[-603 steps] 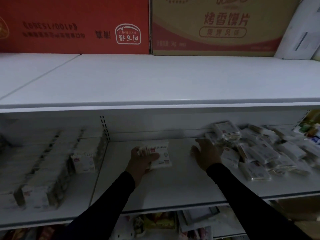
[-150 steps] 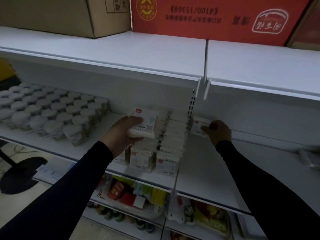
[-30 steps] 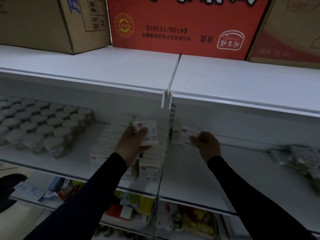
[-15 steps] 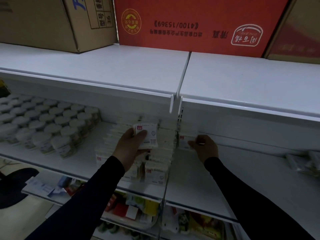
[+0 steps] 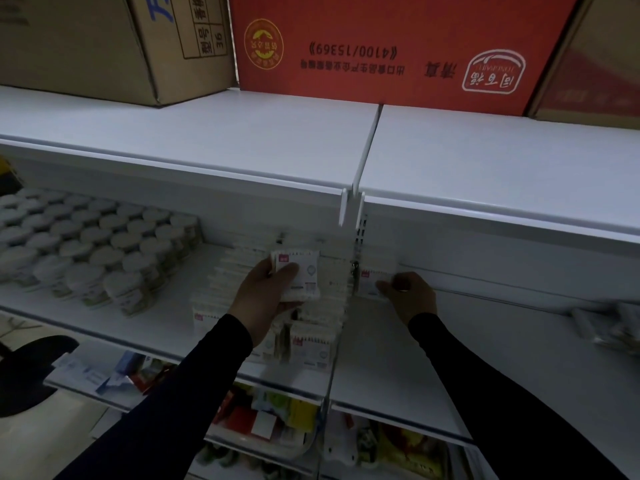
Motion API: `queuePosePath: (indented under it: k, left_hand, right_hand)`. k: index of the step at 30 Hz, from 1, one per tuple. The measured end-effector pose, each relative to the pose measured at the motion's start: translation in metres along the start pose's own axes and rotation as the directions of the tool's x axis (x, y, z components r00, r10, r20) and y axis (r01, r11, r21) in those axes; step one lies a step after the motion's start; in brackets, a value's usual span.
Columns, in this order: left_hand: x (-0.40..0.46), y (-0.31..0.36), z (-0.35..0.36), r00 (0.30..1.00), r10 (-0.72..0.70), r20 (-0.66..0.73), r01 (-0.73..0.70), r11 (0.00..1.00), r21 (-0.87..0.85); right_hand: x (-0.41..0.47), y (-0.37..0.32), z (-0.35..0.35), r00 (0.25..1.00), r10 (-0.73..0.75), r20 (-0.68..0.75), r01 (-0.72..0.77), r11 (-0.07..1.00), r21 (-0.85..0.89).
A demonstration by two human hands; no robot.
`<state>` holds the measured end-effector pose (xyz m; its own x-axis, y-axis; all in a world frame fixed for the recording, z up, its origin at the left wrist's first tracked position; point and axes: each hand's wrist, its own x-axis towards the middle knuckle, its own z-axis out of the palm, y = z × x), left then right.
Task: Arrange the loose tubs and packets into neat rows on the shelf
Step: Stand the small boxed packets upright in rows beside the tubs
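Note:
My left hand (image 5: 265, 292) grips a small stack of white packets (image 5: 303, 273) with red labels above the rows of packets (image 5: 311, 337) standing on the left shelf board. My right hand (image 5: 410, 299) pinches another white packet (image 5: 372, 278) that stands upright at the back left corner of the right shelf board (image 5: 388, 368), beside the slotted upright. Round white-lidded tubs (image 5: 90, 251) stand in rows further left. A loose heap of packets (image 5: 616, 327) lies blurred at the far right.
The white shelf above (image 5: 242, 140) overhangs the working space and carries a brown carton (image 5: 104, 39) and a red carton (image 5: 398, 46). Coloured goods fill the shelf below (image 5: 277, 417). A dark stool seat (image 5: 24, 372) is at the lower left.
Since a second ago my right hand has pushed its packet back against the rear wall by the upright. My left hand keeps hold of its packets above the rows.

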<state>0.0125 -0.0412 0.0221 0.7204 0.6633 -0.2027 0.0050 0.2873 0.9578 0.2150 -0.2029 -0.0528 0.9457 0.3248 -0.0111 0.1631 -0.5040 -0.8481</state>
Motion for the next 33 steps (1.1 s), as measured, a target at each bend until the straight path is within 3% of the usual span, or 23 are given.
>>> queuePosePath:
  k: [8,15,20,22,26,31,33]
  left_hand:
    - [-0.002,0.004,0.015,0.996,-0.057,0.066,0.061,0.996,-0.062]
    - [-0.008,0.007,0.044,0.978,-0.035,0.207,0.007,0.991,0.137]
    - [-0.013,0.012,0.056,0.963,0.026,0.270,-0.103,0.955,0.277]
    - [-0.011,0.014,0.052,0.955,0.123,0.269,-0.250,0.824,0.509]
    - [0.003,0.011,0.025,0.900,0.253,0.355,-0.430,0.390,0.814]
    - [0.027,-0.007,-0.016,0.902,0.147,0.406,-0.392,-0.114,0.913]
    - [0.035,-0.017,-0.025,0.917,0.115,0.381,-0.356,-0.191,0.915]
  right_hand:
    - [-0.022,-0.021,-0.024,0.988,-0.050,-0.149,0.064,0.994,0.087]
    - [-0.056,-0.062,-0.031,0.945,-0.196,0.263,0.112,0.947,0.302]
    - [-0.059,-0.067,-0.041,0.926,-0.260,0.274,0.202,0.954,0.222]
    - [-0.056,-0.061,-0.047,0.943,-0.254,0.214,0.209,0.955,0.211]
    - [-0.046,-0.032,-0.051,0.972,-0.209,0.108,0.197,0.974,0.113]
    - [-0.043,0.003,-0.041,0.993,-0.106,0.045,0.108,0.993,-0.042]
    - [-0.041,0.008,-0.033,0.997,-0.074,0.036,0.075,0.997,-0.015]
